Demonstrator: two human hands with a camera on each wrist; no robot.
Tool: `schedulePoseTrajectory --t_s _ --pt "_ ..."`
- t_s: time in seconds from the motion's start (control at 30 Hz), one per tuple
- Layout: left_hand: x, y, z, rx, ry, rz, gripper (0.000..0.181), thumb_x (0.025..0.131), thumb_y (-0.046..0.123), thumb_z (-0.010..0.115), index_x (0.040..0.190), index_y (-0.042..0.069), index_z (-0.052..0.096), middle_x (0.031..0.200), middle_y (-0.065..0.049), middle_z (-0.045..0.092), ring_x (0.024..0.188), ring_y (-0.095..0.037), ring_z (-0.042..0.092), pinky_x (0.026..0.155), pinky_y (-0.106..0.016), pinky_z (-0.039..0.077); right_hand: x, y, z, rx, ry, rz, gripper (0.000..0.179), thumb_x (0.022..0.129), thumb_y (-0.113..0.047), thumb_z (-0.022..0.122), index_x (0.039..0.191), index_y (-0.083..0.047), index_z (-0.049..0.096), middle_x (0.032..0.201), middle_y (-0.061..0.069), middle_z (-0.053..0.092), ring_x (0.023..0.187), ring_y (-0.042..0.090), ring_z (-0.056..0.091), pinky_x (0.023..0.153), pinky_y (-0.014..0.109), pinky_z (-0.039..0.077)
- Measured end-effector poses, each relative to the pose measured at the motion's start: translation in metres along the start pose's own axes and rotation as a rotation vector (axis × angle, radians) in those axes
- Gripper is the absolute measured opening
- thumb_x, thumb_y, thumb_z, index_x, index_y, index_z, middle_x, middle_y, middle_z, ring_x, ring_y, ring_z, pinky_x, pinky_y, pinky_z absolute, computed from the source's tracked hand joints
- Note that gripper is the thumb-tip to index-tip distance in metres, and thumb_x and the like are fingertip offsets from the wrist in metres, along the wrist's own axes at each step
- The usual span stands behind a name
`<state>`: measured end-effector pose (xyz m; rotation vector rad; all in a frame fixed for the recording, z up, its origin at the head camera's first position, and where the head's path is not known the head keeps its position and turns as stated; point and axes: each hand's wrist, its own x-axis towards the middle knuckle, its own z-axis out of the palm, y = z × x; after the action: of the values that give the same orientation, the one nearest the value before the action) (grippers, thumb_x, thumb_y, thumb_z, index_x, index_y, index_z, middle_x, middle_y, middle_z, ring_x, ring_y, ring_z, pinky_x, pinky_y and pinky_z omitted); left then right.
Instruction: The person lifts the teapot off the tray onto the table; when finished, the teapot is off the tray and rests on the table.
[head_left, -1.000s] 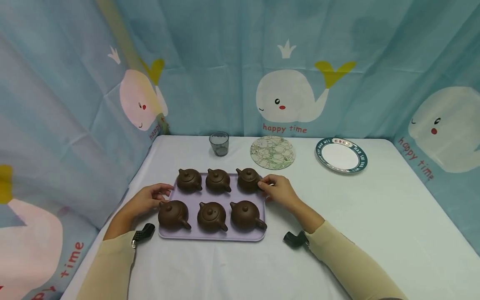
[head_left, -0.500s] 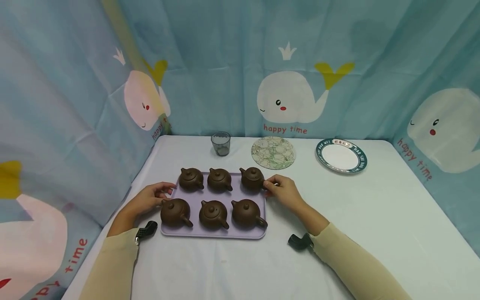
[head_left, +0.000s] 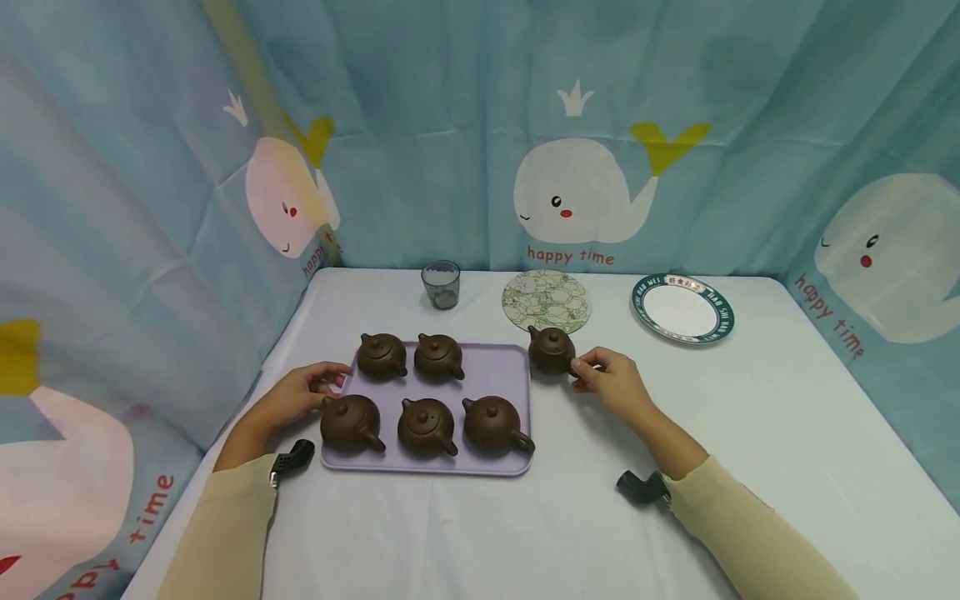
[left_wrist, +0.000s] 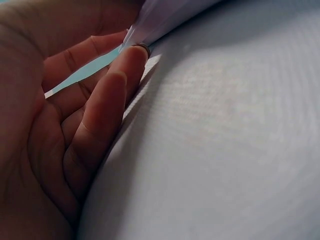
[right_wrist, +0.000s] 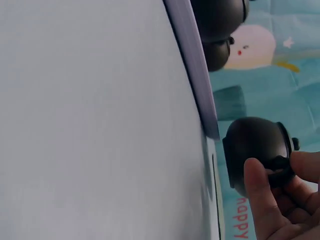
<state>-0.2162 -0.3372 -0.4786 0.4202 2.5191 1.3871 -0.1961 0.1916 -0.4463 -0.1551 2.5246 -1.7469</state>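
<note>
Pinched by its handle, a small dark brown teapot (head_left: pixel 552 350) hangs from my right hand (head_left: pixel 615 383), just off the right edge of the lilac tray (head_left: pixel 495 367). In the right wrist view, that teapot (right_wrist: pixel 252 142) is clear of the white tabletop, with thumb and fingers on its handle. My left hand (head_left: pixel 296 393) holds the tray's left edge. The left wrist view has the tray rim (left_wrist: pixel 165 20) between the thumb and curled fingers. Several matching teapots stand on the tray in two rows, including one at front right (head_left: pixel 491 427).
Behind the tray stands a grey glass cup (head_left: pixel 441 285). A round patterned mat (head_left: pixel 546 298) lies right of it, behind the held teapot. A white plate with a green rim (head_left: pixel 681 308) sits at the back right. Whale-print curtains (head_left: pixel 420 167) enclose the table.
My right hand has carried the back-right teapot off the tray, up and to the right. The left hand stays at the tray's left edge.
</note>
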Motion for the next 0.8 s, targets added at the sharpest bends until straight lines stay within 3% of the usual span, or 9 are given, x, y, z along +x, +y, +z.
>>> schedulePoseTrajectory --t_s 0.27,0.57,0.8 --pt "-0.001 0.002 0.0 -0.019 -0.001 0.014 0.052 0.081 -0.012 0.059 0.132 -0.007 0.052 0.11 -0.022 0.056 0.078 -0.018 0.058 0.064 -0.025 0.047 0.0 0.013 -0.012 -0.057 0.036 0.04 0.023 0.096 -0.019 0.062 0.098 0.004 0.064 0.099 0.016 0.067 0.078 0.024 0.071 0.071 0.031 0.055" --pt "-0.001 0.003 0.001 0.013 0.004 -0.014 0.052 0.082 -0.013 0.057 0.134 -0.007 0.05 0.112 -0.022 0.056 0.079 -0.018 0.056 0.065 -0.024 0.047 -0.001 0.017 -0.012 -0.106 0.054 0.021 0.021 0.096 -0.019 0.061 0.094 0.002 0.064 0.098 0.015 0.068 0.076 0.022 0.07 0.068 0.028 0.053" --pt "-0.009 0.036 0.003 0.023 -0.001 -0.008 0.05 0.081 -0.015 0.056 0.13 -0.012 0.05 0.109 -0.026 0.055 0.079 -0.022 0.056 0.065 -0.024 0.046 0.0 0.019 -0.017 -0.14 0.011 0.037 0.025 0.096 -0.024 0.062 0.097 0.001 0.064 0.096 0.013 0.07 0.076 0.021 0.07 0.068 0.027 0.052"
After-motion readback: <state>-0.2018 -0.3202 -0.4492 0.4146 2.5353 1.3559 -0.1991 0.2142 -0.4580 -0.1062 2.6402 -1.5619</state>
